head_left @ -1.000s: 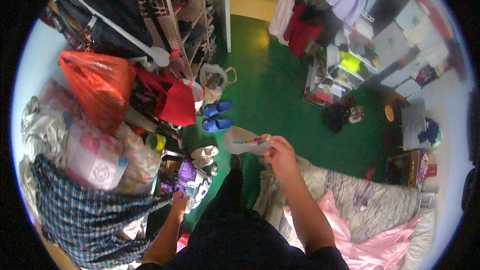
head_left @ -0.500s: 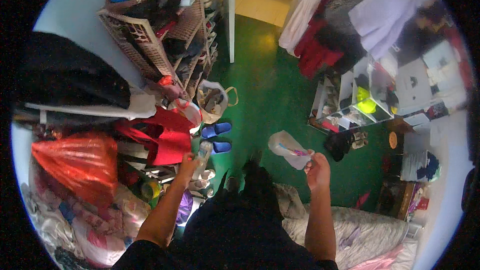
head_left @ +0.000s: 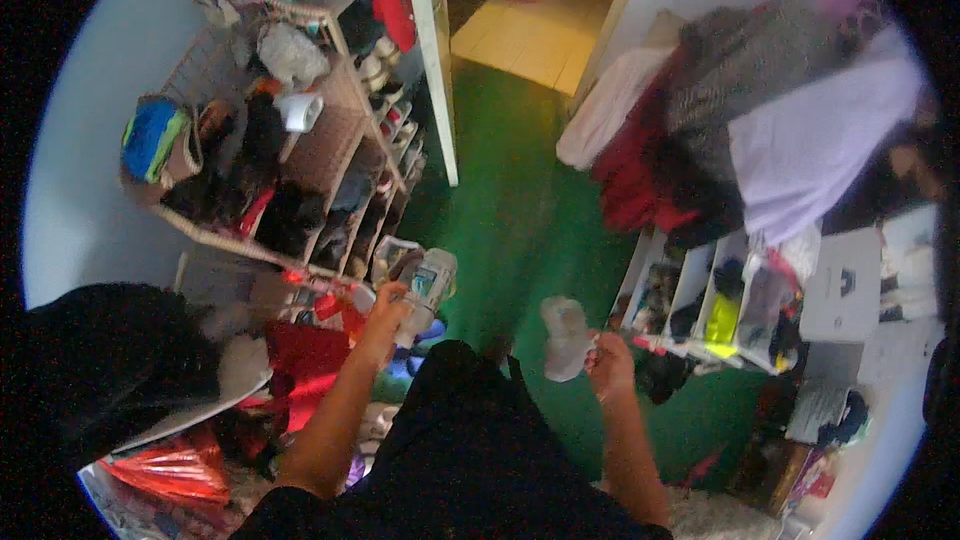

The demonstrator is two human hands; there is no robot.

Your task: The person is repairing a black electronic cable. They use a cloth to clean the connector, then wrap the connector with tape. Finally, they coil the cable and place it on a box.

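Gripped in my left hand (head_left: pixel 394 308) is a clear plastic bottle (head_left: pixel 430 280), tilted, with a pale label band. The fingers of that hand are closed round it. My right hand (head_left: pixel 609 364) pinches the edge of a whitish, see-through plastic bag (head_left: pixel 566 340), which hangs to the left of the fingers. What the bag contains is too blurred to make out. Beyond the bottle stands a light tote bag (head_left: pixel 392 252), partly covered by it. Blue slippers (head_left: pixel 428 332) show in part on the floor below my left hand.
A wicker shelf (head_left: pixel 345 140) with shoes and clothes lines the left. Ahead, a white door edge (head_left: pixel 430 70) borders a doorway with yellow tiles (head_left: pixel 530 40). Hanging clothes (head_left: pixel 740 120) and a white cubby rack (head_left: pixel 690 290) stand right. An orange-red bag (head_left: pixel 175 470) lies lower left.
The view has tipped up toward the doorway, and I appear closer to it. Both hands keep their things; the bottle shows more fully, and the bag's coloured contents no longer show clearly.
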